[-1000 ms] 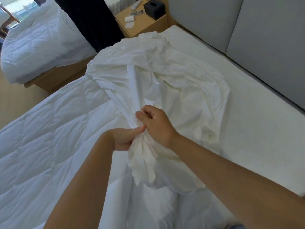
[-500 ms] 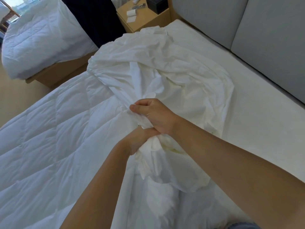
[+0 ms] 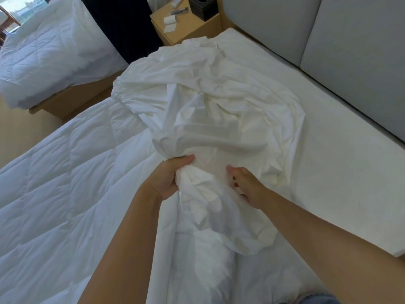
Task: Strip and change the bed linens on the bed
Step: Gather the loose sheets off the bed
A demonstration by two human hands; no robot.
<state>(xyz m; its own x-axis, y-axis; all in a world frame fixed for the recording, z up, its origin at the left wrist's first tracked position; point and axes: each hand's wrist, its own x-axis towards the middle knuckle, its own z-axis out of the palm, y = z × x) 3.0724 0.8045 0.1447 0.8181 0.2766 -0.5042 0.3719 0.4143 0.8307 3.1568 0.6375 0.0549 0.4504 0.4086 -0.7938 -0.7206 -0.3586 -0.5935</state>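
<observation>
you are pulling the old sheet [image 3: 203, 102] off. your left hand [image 3: 168, 178] squeezes a bunch of it; your right hand [image 3: 247, 187] lies open on it. next, grab more and pull.

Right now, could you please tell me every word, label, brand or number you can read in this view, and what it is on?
None can be read.
White papers on the nightstand: any print is too small and blurred to read.
Dark object beside them: marks, if any, are unreadable.
Black tissue box: no label visible.
Crumpled sheet in the left hand and right hand, quilted duvet, mattress: plain white, no tags seen.
</observation>
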